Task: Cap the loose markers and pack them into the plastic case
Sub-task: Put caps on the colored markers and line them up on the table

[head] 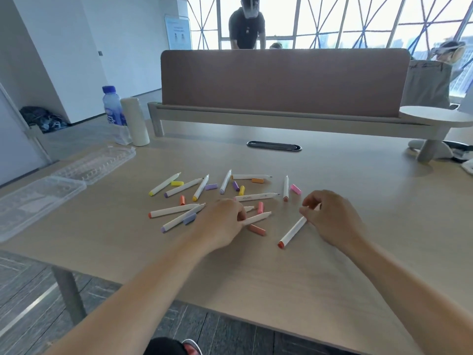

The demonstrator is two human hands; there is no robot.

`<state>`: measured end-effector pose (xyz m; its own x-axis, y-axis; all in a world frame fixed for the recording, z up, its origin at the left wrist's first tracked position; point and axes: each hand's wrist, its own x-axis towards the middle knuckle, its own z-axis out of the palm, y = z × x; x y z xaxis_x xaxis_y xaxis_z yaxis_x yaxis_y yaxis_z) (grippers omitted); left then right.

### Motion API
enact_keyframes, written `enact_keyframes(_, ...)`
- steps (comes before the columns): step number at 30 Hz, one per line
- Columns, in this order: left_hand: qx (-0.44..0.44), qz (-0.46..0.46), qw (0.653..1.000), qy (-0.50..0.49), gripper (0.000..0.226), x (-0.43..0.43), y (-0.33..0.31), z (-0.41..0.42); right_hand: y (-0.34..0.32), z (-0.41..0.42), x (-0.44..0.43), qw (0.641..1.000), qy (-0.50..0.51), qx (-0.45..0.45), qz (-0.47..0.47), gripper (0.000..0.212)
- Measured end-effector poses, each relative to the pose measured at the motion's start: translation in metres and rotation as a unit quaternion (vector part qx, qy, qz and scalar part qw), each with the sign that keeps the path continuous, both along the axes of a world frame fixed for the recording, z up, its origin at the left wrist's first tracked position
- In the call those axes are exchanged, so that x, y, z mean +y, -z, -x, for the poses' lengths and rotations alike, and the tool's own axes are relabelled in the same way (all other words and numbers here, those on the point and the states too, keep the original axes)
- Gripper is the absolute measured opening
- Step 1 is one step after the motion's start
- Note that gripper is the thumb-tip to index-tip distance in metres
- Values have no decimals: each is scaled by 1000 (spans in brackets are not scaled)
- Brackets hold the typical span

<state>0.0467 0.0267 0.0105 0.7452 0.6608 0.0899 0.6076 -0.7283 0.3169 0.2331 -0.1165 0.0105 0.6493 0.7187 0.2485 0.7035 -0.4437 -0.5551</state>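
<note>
Right hand [330, 219] pinches the red-ended marker [291, 233] at its upper end, left hand [220, 221] curls round a white marker [258, 218], uncapped markers [183, 187] and caps [177, 183] scattered beyond, plastic case [38, 198] open far left.

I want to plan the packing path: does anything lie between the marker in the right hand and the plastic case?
Yes. The left hand and, on the table, the scatter of loose markers and caps lie between that marker and the open plastic case at far left.
</note>
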Motion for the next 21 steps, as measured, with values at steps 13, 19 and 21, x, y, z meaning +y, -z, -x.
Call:
enact_keyframes(13, -216, 308, 925, -52, 13, 9, -13, 24, 1, 52, 30, 983, -143, 4, 112, 19)
enact_keyframes(19, -231, 325, 915, -57, 14, 10, -13, 27, 6, 50, 40, 984, -135, 5, 119, 19)
enact_keyframes(21, -227, 320, 918, -62, 14, 11, -12, 26, 8, 41, 46, 990, -108, -5, 92, 32)
